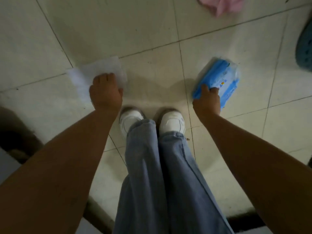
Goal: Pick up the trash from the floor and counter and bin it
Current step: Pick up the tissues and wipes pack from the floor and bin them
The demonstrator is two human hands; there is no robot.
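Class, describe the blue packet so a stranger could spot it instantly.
Start at the white shoes on the tiled floor. To their right, the right hand grips the blue packet, a soft plastic pack with pale printing. It is the only bright blue item; the left hand holds white paper.

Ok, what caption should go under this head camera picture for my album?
Left hand grips a white sheet, right hand a blue packet, above the tiled floor.
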